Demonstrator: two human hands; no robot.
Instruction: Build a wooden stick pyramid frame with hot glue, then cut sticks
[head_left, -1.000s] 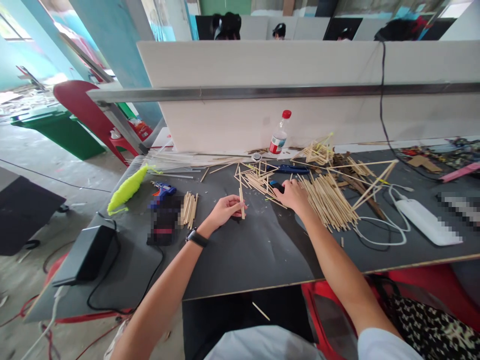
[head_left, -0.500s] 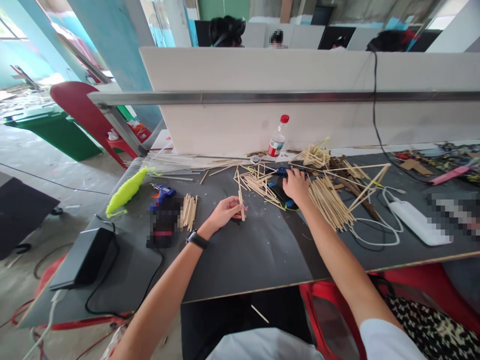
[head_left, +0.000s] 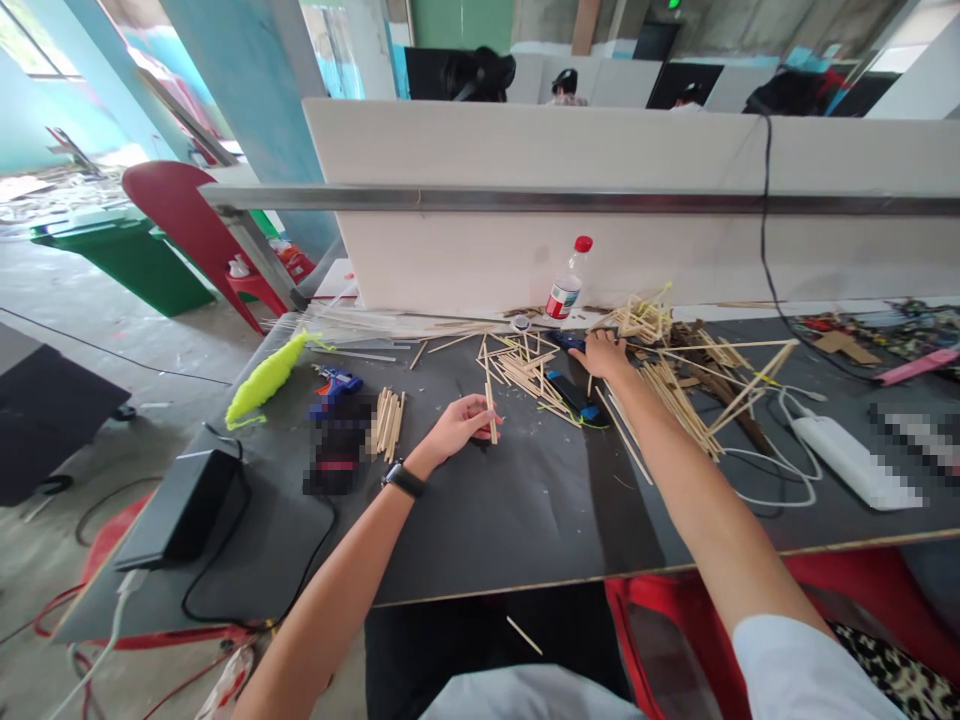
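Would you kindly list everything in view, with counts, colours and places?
Table: one, dark grey, foreground
Scattered sticks: many, pale, mid-table
Stick row: many, pale, right
Small stick group: one, pale, left
Stick frame: one, pale, right
Bottle: one, clear, red cap, back
Dark blue tool: one, back centre
Blue-black tool: one, centre
Gun-shaped tool: one, blue, left
Neon bundle: one, yellow-green, left
Box: one, black, front left
White device: one, right
Bin: one, green, floor left
Partition: one, white, behind table
Small clutter: uncounted, mixed, mostly back right
Watch: one, black, left wrist
Left hand: one, bare, centre, holding at least one stick
Right hand: one, bare, by the dark blue tool; grip unclear
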